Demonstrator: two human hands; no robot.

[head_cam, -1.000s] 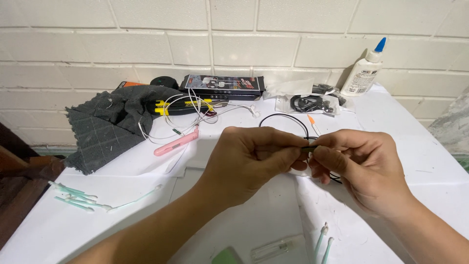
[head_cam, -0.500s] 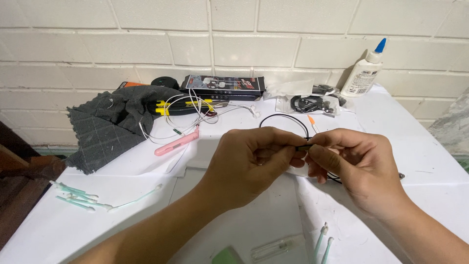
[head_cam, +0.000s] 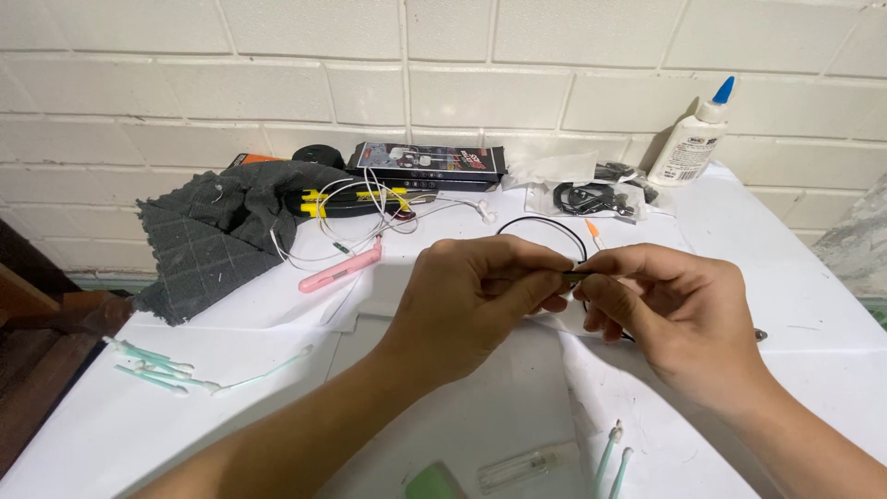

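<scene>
Black cable point(head_cam: 545, 225) loops away toward wall; its small plug end point(head_cam: 575, 274) lies level btwn both hands, left hand point(head_cam: 476, 296) & right hand point(head_cam: 667, 310) each pinching it over the bench point(head_cam: 795, 305).

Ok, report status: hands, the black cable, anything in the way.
Left hand and right hand both pinching the black cable at a small metal end. Cable loops behind the fingers. Nothing between the hands.
</scene>
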